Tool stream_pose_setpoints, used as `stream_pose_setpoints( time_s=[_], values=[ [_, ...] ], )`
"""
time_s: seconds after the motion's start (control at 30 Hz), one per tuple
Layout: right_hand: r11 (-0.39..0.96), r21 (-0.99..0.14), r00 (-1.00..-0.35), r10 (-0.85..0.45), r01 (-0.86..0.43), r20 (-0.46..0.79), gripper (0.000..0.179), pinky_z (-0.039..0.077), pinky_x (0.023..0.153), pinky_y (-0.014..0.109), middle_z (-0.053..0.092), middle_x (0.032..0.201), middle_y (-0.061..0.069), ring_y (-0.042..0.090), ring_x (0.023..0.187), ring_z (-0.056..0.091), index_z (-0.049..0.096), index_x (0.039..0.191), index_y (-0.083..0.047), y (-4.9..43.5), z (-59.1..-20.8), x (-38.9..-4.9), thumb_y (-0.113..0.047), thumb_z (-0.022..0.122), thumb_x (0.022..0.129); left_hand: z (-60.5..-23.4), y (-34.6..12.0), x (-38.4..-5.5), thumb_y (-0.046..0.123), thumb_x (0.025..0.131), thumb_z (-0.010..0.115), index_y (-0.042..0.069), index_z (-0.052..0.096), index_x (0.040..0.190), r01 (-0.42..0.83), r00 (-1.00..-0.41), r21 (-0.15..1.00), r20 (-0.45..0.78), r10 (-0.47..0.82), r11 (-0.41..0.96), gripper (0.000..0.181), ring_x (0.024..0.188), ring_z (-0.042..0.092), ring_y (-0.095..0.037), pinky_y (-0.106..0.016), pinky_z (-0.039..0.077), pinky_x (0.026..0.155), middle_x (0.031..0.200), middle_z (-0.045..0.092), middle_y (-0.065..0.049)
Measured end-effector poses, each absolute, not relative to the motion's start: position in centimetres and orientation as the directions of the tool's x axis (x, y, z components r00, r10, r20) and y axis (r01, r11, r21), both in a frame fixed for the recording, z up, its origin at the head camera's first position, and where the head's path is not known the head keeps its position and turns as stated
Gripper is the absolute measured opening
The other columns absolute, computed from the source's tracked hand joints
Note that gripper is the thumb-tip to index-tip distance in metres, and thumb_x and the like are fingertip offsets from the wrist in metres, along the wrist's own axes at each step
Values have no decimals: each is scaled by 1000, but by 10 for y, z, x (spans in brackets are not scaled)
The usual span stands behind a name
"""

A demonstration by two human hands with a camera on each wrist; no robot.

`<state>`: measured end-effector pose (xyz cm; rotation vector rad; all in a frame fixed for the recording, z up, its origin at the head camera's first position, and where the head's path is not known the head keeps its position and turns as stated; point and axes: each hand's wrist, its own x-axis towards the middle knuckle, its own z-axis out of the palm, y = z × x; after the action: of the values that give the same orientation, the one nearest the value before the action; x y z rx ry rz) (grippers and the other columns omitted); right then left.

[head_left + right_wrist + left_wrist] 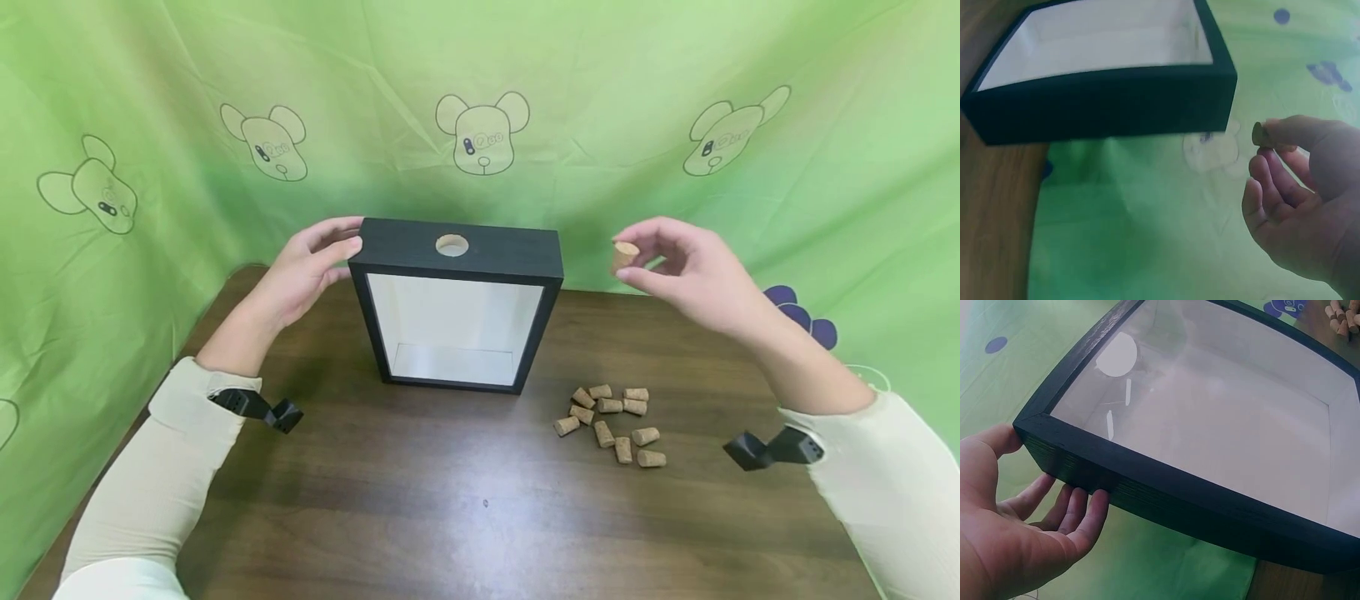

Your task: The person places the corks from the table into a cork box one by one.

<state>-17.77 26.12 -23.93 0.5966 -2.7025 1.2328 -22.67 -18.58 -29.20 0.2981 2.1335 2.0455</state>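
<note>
A black box frame point(457, 265) with a clear front and a white inside stands upright on the table. A round hole point(452, 245) is cut in its top. My left hand point(307, 265) holds the frame by its upper left side, thumb at the top corner and fingertips along the side, as the left wrist view shows. To the right of the frame, my right hand point(686, 271) pinches a cork point(625, 255) between thumb and fingers, raised about level with the frame's top. In the right wrist view that cork point(1259, 134) is partly hidden by the fingers.
Several loose corks point(611, 406) lie scattered on the brown wooden table point(420, 483), right of the frame and nearer to me. A green curtain point(600, 100) printed with bear heads hangs close behind the table and along its left side.
</note>
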Motion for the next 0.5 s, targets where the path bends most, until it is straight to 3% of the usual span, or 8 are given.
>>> stream_pose_setpoints(
  time_s=[0.5],
  values=[
    [531, -705, -875, -384, -470, 294, 30, 51, 77, 22, 71, 103, 7, 15, 91, 64, 67, 120, -4, 169, -218, -217, -6, 76, 91, -294, -187, -230, 19, 104, 55, 5, 37, 156, 31, -964, 999, 19, 264, 41, 57, 142, 35, -25, -47, 33, 115, 158, 34, -12]
  ],
)
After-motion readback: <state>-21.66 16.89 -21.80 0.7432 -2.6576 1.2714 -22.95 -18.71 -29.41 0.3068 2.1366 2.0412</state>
